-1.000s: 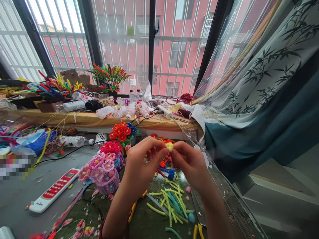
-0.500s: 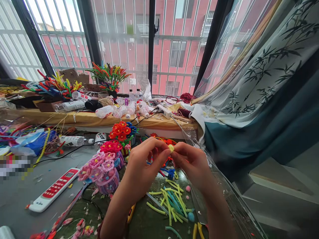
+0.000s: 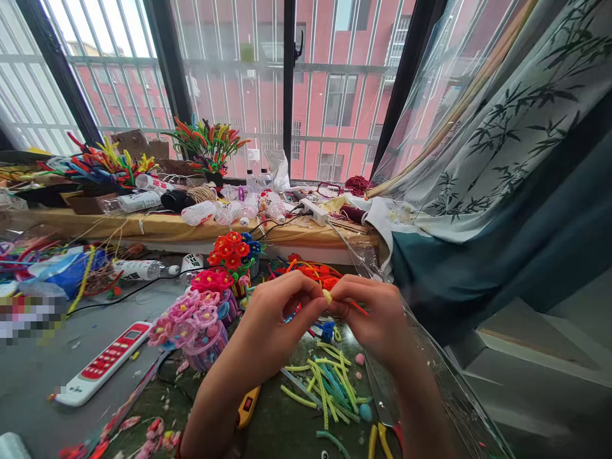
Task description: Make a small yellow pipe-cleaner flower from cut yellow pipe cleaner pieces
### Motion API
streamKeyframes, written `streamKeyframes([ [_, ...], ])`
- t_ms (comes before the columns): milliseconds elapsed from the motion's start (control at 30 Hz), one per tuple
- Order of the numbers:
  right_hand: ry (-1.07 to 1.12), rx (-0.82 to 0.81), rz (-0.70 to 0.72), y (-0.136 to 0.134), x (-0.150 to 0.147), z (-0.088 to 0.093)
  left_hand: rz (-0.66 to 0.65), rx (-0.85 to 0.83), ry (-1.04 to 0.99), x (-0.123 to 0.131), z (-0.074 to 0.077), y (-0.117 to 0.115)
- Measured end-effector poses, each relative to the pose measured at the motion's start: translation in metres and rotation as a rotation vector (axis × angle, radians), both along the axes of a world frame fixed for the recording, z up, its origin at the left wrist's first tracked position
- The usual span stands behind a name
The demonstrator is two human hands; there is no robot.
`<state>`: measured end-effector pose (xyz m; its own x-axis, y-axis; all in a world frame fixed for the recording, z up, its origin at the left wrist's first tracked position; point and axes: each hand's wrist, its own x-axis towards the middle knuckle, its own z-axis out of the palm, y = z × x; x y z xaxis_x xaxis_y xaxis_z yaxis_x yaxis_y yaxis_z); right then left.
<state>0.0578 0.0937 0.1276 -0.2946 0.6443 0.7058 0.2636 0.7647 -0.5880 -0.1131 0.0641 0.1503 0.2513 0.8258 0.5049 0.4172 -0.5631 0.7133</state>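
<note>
Above the table, my left hand (image 3: 282, 315) and my right hand (image 3: 370, 315) meet fingertip to fingertip. Between them they pinch a small pale yellow piece of fuzzy pipe cleaner (image 3: 327, 296), bent or coiled; its exact shape is mostly covered by my fingers. Under my hands lies a loose pile of cut yellow-green and teal pipe cleaners (image 3: 329, 389). Behind my fingers are red and orange pipe cleaners (image 3: 325, 275) and a small blue piece (image 3: 327, 330). Left of my left hand stand pots of pink pipe-cleaner flowers (image 3: 205, 331) and red ones (image 3: 232, 250).
Scissors with yellow and red handles (image 3: 382, 437) lie near my right forearm, and a yellow tool (image 3: 248, 407) by my left. A white and red calculator-like device (image 3: 108, 363) rests at left. Plastic bottles (image 3: 198, 213) and a power strip (image 3: 313, 212) crowd the window ledge.
Both hands have dropped slightly, with my right fingers shifting around the yellow piece. More of the red pipe cleaners behind them and of the yellow tool and scissors shows now.
</note>
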Motion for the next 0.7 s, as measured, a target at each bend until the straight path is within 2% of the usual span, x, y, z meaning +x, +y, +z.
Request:
streamKeyframes([
  [367, -0.051, 0.041, -0.001, 0.0024, 0.0041, -0.0038, -0.052, -0.028, 0.027, -0.0001, -0.0024, 0.0030],
  [500, 0.008, 0.043, 0.005, 0.0019, 0.0021, -0.0033, -0.033, -0.082, -0.063, 0.0011, -0.0020, 0.0054],
  [567, 0.053, 0.043, -0.004, 0.0011, 0.0012, -0.0022, -0.003, -0.035, -0.134, 0.0010, -0.0008, 0.0056],
  [700, 0.123, 0.043, -0.016, -0.0014, -0.0006, -0.0006, 0.055, 0.160, -0.192, -0.0009, -0.0004, 0.0049],
])
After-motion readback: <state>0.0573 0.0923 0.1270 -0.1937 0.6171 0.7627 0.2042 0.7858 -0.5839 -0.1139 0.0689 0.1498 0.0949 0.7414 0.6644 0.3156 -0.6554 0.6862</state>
